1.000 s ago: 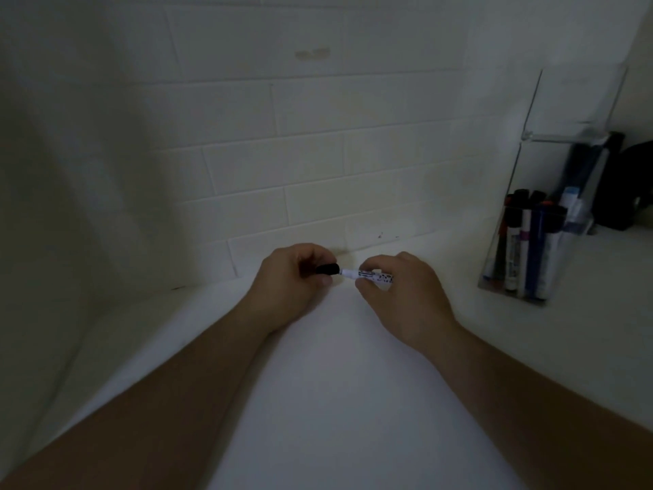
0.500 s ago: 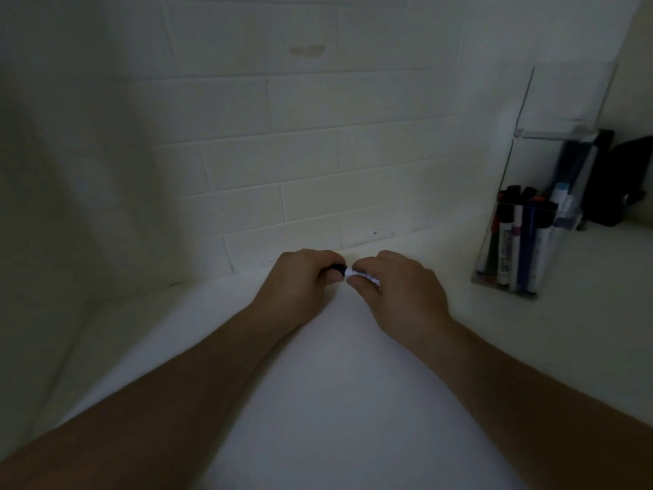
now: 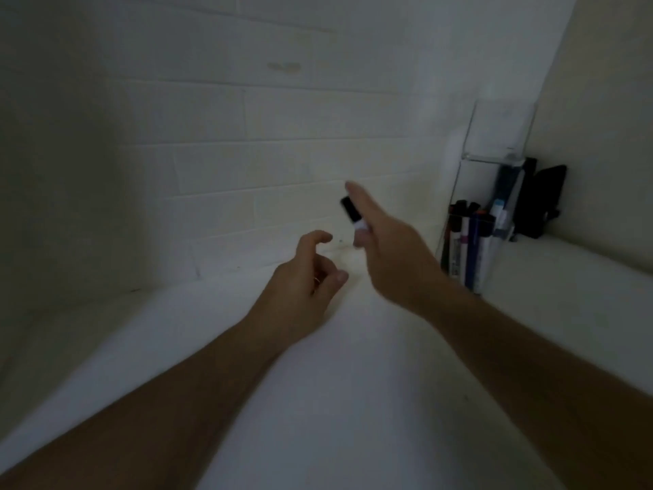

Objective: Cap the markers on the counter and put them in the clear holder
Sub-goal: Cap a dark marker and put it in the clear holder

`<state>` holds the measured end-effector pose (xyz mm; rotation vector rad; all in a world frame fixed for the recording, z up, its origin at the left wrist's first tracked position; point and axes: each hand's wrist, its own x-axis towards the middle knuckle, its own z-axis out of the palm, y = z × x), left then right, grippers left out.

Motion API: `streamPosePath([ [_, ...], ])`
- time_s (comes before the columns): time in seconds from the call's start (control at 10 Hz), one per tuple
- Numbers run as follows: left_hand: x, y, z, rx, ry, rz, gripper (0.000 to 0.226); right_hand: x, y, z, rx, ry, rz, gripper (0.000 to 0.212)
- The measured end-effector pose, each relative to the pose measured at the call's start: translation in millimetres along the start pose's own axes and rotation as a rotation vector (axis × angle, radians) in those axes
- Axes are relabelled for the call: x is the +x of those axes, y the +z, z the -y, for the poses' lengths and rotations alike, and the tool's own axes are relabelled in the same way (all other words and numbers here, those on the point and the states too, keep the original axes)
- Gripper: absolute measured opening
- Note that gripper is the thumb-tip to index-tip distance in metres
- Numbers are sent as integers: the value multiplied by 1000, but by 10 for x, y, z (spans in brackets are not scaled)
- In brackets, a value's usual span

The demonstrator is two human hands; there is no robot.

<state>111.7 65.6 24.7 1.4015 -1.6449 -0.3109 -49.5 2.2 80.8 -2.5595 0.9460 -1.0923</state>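
My right hand (image 3: 392,252) grips a white marker with a black cap (image 3: 351,212), lifted above the counter with the capped end pointing up and left; the index finger is stretched out alongside it. My left hand (image 3: 307,277) hovers just below and to the left, fingers loosely curled and holding nothing. The clear holder (image 3: 494,150) stands at the right against the tiled wall, with several capped markers (image 3: 470,242) upright in its lower pocket. The frame is motion-blurred.
A dark object (image 3: 544,199) stands behind the holder in the right corner. The white counter (image 3: 318,401) runs from the front to the white tiled wall (image 3: 282,136) at the back.
The cap went onto the marker while both hands held it. My left hand has let go and dropped back. My right hand has lifted the capped marker up and to the right.
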Motion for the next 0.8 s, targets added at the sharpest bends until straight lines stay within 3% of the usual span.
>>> streamPosePath([
  [0.1, -58, 105, 28, 251, 164, 162, 42, 179, -561, -128, 35, 81, -203, 52],
  [0.2, -91, 189, 76, 418, 391, 141, 31, 289, -1126, -360, -68, 44, -407, 50],
  [0.3, -97, 233, 75, 474, 526, 139, 25, 188, -1471, -594, -309, 79, -459, 46],
  [0.5, -110, 213, 78, 490, 534, 133, 27, -165, -1311, -1026, -427, 239, -252, 37],
  [0.6, -109, 206, 65, 504, 521, 141, 25, -223, -1177, -1191, -542, 257, -270, 22],
  [0.8, -94, 213, 111, 513, 485, 153, 20, -306, -1082, -1245, -860, 78, -176, 24],
])
